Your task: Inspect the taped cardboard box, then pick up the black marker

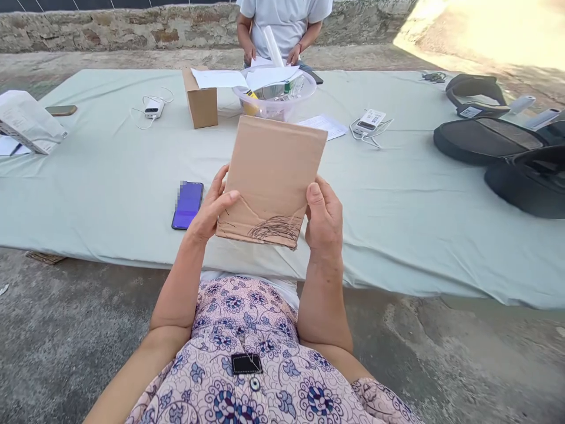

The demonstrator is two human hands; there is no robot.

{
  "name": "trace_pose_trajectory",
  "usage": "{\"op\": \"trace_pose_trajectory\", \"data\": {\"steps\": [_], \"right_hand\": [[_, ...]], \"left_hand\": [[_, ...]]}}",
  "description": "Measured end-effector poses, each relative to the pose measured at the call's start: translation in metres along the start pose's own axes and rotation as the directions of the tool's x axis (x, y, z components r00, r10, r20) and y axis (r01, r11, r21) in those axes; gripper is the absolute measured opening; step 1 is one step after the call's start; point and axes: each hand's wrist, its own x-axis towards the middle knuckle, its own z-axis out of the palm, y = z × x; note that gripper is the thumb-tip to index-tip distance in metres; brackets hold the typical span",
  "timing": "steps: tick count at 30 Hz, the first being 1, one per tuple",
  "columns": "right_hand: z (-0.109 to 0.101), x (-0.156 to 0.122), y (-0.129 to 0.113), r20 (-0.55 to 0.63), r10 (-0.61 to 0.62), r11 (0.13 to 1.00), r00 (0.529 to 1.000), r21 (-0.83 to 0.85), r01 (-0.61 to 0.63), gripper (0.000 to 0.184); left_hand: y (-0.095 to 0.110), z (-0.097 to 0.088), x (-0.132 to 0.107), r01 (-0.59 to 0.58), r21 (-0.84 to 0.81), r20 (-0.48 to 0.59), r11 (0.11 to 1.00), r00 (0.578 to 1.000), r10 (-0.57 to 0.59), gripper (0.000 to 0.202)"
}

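Note:
A flat brown piece of cardboard (276,171), with dark scribbled lines along its lower edge, is held up above the near side of the table. My left hand (215,206) grips its left edge, thumb on the front face and fingers behind. On the opposite edge, my right hand (324,215) has its thumb pressed on the side while the other fingers are partly hidden at the back. Just left of my left hand lies a phone (188,205) with a lit blue-purple screen.
A pale green cloth (110,171) covers the table. Beyond the cardboard stand a brown box (203,109) and a clear plastic basin (304,89) with papers across it. White power banks (371,121) with cables lie on both sides. Black headgear (489,138) is at right. A person (285,23) sits opposite.

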Motion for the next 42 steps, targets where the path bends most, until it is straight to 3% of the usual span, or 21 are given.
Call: {"op": "trace_pose_trajectory", "data": {"steps": [7, 12, 17, 23, 29, 33, 35, 38, 42], "right_hand": [[-0.005, -0.001, 0.006, 0.201, 0.029, 0.999, 0.979, -0.030, -0.024, 0.087], [-0.010, -0.002, 0.006, 0.217, 0.095, 0.995, 0.971, -0.040, -0.088, 0.091], [-0.012, 0.000, 0.004, 0.128, 0.073, 0.997, 0.989, -0.010, -0.073, 0.096], [-0.016, 0.005, 0.008, -0.028, 0.115, 0.988, 0.993, 0.111, -0.111, 0.096], [-0.022, 0.007, 0.012, 0.032, 0.213, 0.967, 0.977, 0.134, -0.215, 0.073], [-0.020, 0.008, 0.017, 0.029, 0.210, 0.972, 0.977, 0.101, -0.212, 0.081], [-0.019, 0.008, 0.022, 0.023, 0.251, 0.965, 0.968, 0.077, -0.252, 0.092], [-0.017, 0.009, 0.028, 0.089, 0.306, 0.947, 0.948, 0.071, -0.312, 0.102], [-0.005, 0.005, 0.032, 0.225, 0.303, 0.943, 0.926, 0.067, -0.325, 0.115]], "left_hand": [[-0.001, 0.003, 0.006, 0.003, -0.176, -0.144, 0.984, 0.989, -0.028, 0.059], [0.000, 0.006, 0.004, 0.067, -0.257, -0.208, 0.964, 0.970, -0.123, 0.059], [0.006, 0.004, -0.005, 0.116, -0.247, -0.055, 0.962, 0.990, -0.133, 0.060], [0.012, -0.006, -0.014, 0.185, -0.120, 0.107, 0.975, 0.979, -0.173, 0.069], [0.015, -0.012, -0.018, 0.218, -0.057, 0.137, 0.974, 0.968, -0.209, 0.073], [0.012, -0.009, -0.008, 0.184, -0.122, 0.027, 0.975, 0.983, -0.182, 0.067], [0.009, -0.007, 0.000, 0.126, -0.205, -0.145, 0.971, 0.977, -0.157, 0.061], [0.005, -0.004, 0.010, -0.029, -0.284, -0.349, 0.958, 0.934, -0.075, 0.056], [0.000, 0.009, 0.013, -0.126, -0.346, -0.381, 0.930, 0.924, -0.017, 0.062]]}}
